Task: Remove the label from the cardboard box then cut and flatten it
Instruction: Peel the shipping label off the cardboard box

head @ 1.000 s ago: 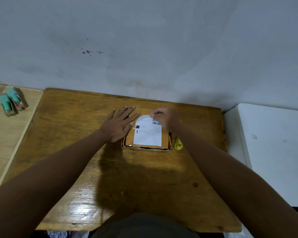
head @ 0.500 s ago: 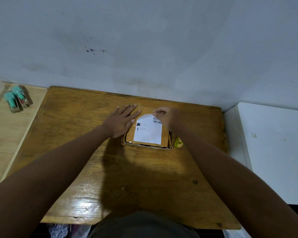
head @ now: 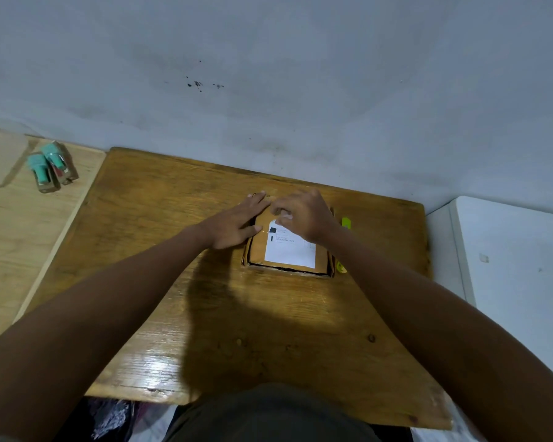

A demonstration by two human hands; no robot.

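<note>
A small brown cardboard box [head: 258, 247] lies flat on the wooden table [head: 160, 250], towards its far side. A white printed label [head: 289, 252] covers most of the box top. My left hand [head: 237, 223] lies flat with fingers spread on the box's left edge and far left corner. My right hand [head: 304, 215] hovers over the label's far edge, with fingertips curled down at the label's top left corner. Whether the corner is pinched between the fingers is hidden by the hand.
A yellow-handled tool [head: 345, 224] lies along the box's right side, mostly hidden by my right wrist. Two teal-capped small bottles [head: 50, 167] sit on the lighter wooden surface to the left. A white surface [head: 517, 266] adjoins the table on the right. A wall rises behind.
My right hand has slid left along the label's far edge, from its top right corner to its top left corner. My left hand stays pressed on the box.
</note>
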